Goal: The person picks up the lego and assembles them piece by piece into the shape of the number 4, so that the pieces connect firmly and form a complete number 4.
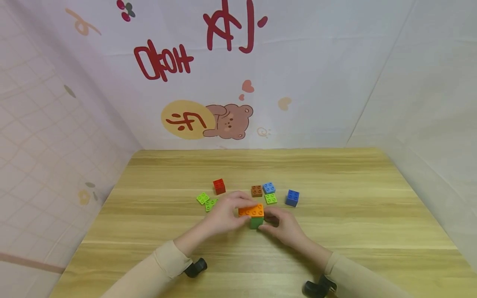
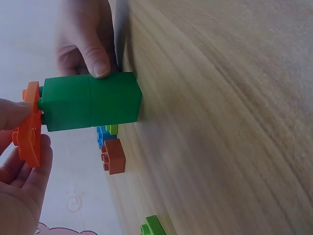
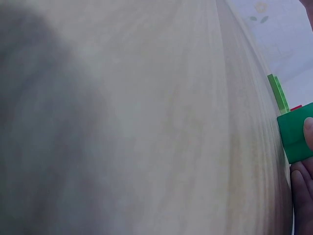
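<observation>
My left hand (image 1: 225,212) pinches a flat orange building plate (image 1: 255,212) between thumb and fingers. Beneath the plate stand two green bricks (image 2: 91,101), one stacked on the other, upright on the wooden table. In the left wrist view the plate (image 2: 32,128) is right at the studs of the upper green brick, slightly tilted, and sticks out past one side. Low on the stack, my right hand (image 1: 286,227) grips the green bricks, its thumb against the side. Only the green bricks' lower part (image 3: 295,133) shows in the right wrist view.
Behind the hands lie a red brick (image 1: 219,186), a brown brick (image 1: 256,191), a light blue brick (image 1: 268,188), a dark blue brick (image 1: 292,198) and lime green plates (image 1: 203,198), one partly covered by the left hand. A printed white cloth (image 1: 316,82) hangs along the table's back edge.
</observation>
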### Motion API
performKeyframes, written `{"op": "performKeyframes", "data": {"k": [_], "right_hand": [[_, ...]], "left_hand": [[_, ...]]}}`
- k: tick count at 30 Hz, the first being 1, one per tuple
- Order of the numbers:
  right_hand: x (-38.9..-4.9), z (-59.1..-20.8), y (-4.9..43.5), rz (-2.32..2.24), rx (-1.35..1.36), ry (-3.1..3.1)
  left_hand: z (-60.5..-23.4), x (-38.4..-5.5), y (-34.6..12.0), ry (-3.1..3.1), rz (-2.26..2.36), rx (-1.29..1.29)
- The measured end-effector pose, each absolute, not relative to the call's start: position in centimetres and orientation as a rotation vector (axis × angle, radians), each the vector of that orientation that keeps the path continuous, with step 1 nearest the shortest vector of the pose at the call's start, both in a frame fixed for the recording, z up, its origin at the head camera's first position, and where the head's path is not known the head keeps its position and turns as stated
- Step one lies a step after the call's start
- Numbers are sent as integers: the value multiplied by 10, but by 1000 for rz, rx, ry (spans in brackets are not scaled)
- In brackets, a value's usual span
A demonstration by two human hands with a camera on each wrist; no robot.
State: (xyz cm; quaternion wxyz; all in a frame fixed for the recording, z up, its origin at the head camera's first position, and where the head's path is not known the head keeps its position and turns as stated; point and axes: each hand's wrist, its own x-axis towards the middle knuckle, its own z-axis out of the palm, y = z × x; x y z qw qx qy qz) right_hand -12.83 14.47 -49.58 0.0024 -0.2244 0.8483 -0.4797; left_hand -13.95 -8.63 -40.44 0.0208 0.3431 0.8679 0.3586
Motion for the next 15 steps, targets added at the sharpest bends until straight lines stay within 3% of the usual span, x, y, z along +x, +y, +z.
{"op": "performKeyframes", "data": {"k": [15], "right_hand": [[-129, -498, 146, -1527, -706, 2640]], "left_hand": [[-407, -141, -84, 2667, 1124, 1025]]}}
